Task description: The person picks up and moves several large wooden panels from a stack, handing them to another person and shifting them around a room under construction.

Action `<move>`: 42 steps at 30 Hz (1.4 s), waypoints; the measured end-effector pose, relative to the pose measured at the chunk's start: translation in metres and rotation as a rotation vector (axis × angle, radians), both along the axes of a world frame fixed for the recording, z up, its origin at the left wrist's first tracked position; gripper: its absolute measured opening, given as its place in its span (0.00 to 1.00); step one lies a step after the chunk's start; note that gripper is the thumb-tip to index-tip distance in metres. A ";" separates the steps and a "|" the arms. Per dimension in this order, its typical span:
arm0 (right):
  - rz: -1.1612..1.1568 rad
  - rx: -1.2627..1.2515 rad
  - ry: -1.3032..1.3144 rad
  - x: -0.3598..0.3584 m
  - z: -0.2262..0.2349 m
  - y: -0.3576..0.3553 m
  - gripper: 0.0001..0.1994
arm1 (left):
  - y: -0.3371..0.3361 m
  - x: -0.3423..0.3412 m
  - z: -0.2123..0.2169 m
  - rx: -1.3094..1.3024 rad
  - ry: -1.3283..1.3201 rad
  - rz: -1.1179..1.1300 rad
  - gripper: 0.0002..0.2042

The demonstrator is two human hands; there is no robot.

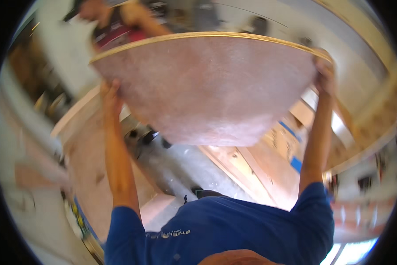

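Raised in front of me is a large reddish-brown plywood panel [211,84], its pale layered edge uppermost and its broad face turned toward me. My left hand [111,95] grips the panel's left side, thumb on the near face. At the upper right corner, my right hand [324,73] is closed around the panel's edge. Both arms are stretched forward. The fingers behind the panel are hidden, and the panel covers much of what lies beyond it.
Beyond the panel's upper left stands another person [119,28] in a dark sleeveless top, partly hidden. Wooden sheets [97,163] stand at my left. Plywood pieces with blue tape [295,164] lie at right. Grey floor [181,170] shows between, with dark objects [147,136] on it.
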State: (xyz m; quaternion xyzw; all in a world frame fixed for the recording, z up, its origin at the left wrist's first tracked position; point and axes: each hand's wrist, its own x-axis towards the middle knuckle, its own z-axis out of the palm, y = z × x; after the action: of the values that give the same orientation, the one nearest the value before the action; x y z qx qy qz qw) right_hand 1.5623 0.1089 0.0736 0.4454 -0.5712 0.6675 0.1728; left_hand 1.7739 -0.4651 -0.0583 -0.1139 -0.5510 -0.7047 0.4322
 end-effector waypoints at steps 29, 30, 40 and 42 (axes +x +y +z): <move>-0.658 0.499 -0.719 0.277 -0.388 0.047 0.29 | 0.595 -0.018 -0.130 -0.852 -0.498 0.043 0.16; -0.698 0.530 -0.708 0.273 -0.390 0.044 0.24 | 0.594 -0.021 -0.129 -0.844 -0.494 0.054 0.16; -0.681 0.587 -0.518 0.202 -0.392 0.049 0.14 | 0.592 -0.090 -0.123 -0.857 -0.501 0.167 0.14; -0.655 0.638 -0.520 0.183 -0.375 0.048 0.13 | 0.587 -0.109 -0.120 -0.865 -0.509 0.199 0.15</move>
State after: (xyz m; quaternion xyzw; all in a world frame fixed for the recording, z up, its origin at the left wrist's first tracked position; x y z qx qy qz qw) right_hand 1.7449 0.1572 -0.3018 0.0938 -0.8793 0.4598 0.0807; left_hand 1.6647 0.1222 -0.1786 -0.0538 -0.8882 -0.3731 0.2625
